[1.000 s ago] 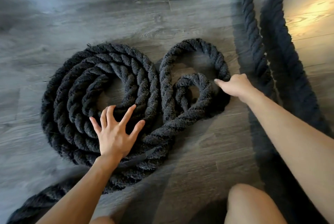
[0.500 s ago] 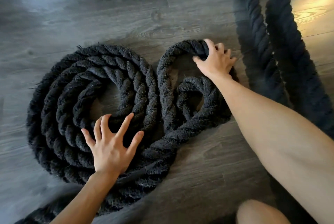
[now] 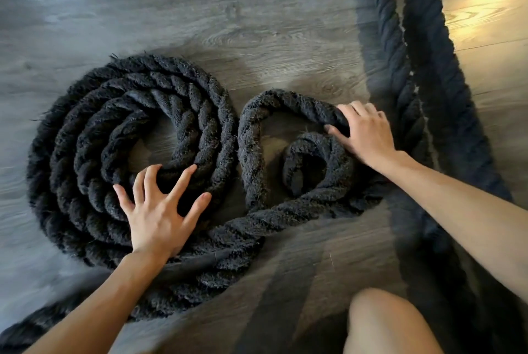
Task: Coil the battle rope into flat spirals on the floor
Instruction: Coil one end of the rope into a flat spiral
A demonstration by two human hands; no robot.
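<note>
The left hand, splayed flat, presses the big spiral of the battle rope to the floor. Beyond, the right hand wraps the outer turn of the small spiral — thick, heavy, limp stuff, likely best gripped close to the bend. Loose lengths run away.

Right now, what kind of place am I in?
Likely a home gym or workout room: a thick battle rope coiled on a grey plank floor, with a warm light patch nearby.
</note>
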